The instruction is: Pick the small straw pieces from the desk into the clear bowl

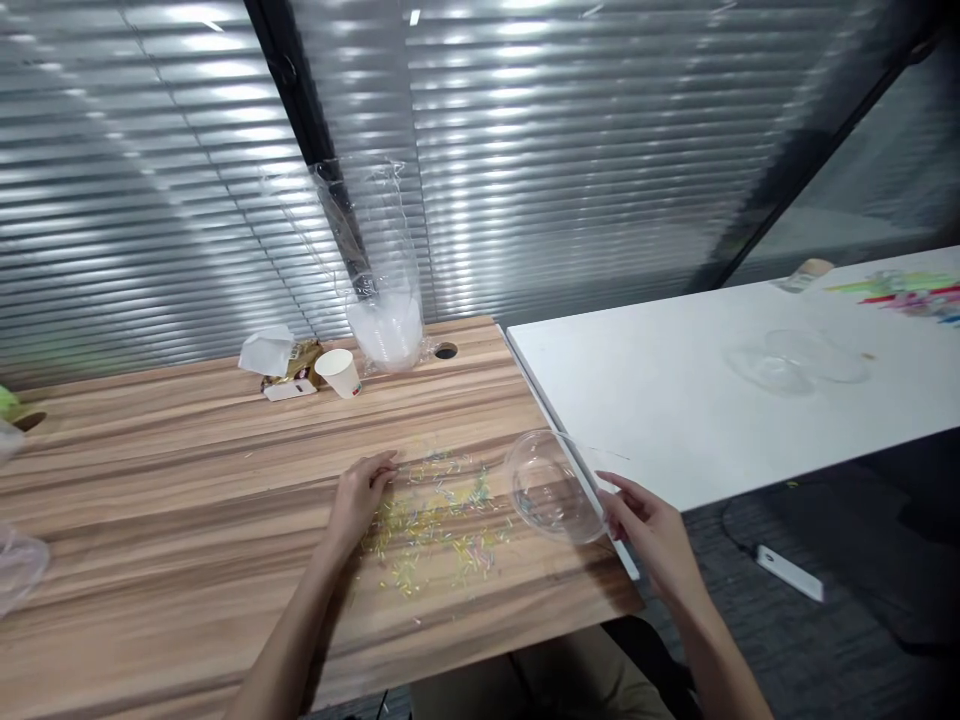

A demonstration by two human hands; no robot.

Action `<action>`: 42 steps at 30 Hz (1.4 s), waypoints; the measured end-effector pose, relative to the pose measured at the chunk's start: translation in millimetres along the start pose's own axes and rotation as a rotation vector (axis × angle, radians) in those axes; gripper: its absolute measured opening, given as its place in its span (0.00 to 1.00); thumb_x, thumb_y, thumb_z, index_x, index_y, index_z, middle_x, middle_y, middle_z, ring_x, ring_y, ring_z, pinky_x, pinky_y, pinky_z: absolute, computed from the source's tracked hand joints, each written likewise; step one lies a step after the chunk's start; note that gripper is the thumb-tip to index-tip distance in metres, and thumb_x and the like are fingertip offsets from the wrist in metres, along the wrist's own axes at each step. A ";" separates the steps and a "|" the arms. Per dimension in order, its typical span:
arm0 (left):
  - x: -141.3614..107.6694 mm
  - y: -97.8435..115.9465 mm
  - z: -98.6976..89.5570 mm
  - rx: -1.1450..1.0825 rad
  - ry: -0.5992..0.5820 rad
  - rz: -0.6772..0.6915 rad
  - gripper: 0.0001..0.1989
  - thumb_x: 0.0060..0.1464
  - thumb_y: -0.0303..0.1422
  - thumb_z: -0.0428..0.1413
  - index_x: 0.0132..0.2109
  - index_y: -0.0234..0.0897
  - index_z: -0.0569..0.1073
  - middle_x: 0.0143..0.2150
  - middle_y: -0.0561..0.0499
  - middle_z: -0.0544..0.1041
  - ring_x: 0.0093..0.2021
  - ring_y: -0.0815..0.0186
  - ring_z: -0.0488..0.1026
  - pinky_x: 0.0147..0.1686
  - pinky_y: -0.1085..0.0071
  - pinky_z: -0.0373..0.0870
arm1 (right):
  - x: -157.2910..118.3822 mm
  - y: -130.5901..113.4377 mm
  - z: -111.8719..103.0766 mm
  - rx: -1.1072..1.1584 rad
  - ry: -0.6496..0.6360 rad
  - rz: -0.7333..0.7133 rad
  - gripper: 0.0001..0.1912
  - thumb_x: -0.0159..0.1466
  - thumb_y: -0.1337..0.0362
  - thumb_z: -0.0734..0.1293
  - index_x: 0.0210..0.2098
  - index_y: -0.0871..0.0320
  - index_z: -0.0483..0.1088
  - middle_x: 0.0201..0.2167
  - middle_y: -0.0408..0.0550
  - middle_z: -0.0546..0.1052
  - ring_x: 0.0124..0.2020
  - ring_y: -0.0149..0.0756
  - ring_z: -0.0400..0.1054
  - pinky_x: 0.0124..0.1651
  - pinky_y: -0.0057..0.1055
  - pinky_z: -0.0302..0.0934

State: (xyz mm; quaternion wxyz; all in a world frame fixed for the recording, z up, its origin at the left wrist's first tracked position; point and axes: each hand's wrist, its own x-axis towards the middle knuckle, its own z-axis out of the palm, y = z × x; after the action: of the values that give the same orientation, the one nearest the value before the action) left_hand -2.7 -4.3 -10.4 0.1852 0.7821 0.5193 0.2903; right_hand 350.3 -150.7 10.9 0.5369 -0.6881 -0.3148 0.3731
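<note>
Many small, thin coloured bits (435, 525), mostly yellow with some blue and pink, lie scattered on the wood-grain table. At their left edge, my left hand (361, 500) rests low over the tabletop with its fingers curled together. Whatever may be between those fingertips is too small to make out. A clear plastic bowl (551, 485) is to the right of the bits, over the table's right edge, with a few bits visible in or through it. My right hand (649, 530) grips the bowl's right rim between thumb and fingers.
Behind the bits stand a paper cup (339, 373), an opened brown packet (300, 365) and a clear bag with white contents (388, 325). On the adjoining white table (637, 370) are clear plastic pieces (795, 358) and coloured strips (911, 295). A power strip (789, 573) lies on the floor.
</note>
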 end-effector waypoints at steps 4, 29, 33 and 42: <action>-0.1 -1.5 -3.6 0.016 0.013 0.014 0.13 0.56 0.32 0.49 0.42 0.37 0.76 0.37 0.47 0.80 0.38 0.60 0.76 0.40 0.64 0.72 | -5.6 -0.2 5.8 0.031 -0.006 -0.001 0.34 0.50 0.46 0.71 0.47 0.67 0.72 0.17 0.39 0.64 0.18 0.29 0.58 0.20 0.27 0.56; -4.1 10.9 8.6 0.101 0.001 0.098 0.09 0.59 0.34 0.48 0.38 0.38 0.73 0.37 0.46 0.74 0.40 0.59 0.72 0.41 0.63 0.70 | -8.4 34.5 28.8 0.027 -0.148 -0.173 0.25 0.63 0.48 0.63 0.47 0.64 0.73 0.21 0.42 0.69 0.23 0.32 0.62 0.30 0.28 0.60; -2.5 12.1 10.6 0.165 0.004 0.111 0.09 0.59 0.33 0.48 0.37 0.38 0.72 0.35 0.47 0.73 0.39 0.59 0.72 0.40 0.64 0.69 | -7.3 36.5 29.4 0.021 -0.156 -0.195 0.24 0.63 0.49 0.63 0.47 0.63 0.73 0.21 0.43 0.70 0.23 0.32 0.63 0.29 0.28 0.61; -3.3 15.6 12.7 0.282 -0.030 0.126 0.09 0.60 0.31 0.46 0.34 0.37 0.70 0.35 0.46 0.73 0.39 0.58 0.70 0.40 0.63 0.67 | -11.8 40.6 28.5 -0.023 -0.174 -0.258 0.26 0.63 0.49 0.63 0.48 0.65 0.73 0.20 0.44 0.71 0.23 0.33 0.65 0.30 0.28 0.61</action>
State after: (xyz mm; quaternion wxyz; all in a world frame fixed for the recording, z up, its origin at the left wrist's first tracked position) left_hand 15.5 -13.3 -11.7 0.0628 0.8358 0.5018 0.2138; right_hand 321.2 -155.3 -30.7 0.5432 -0.6130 -0.4501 0.3558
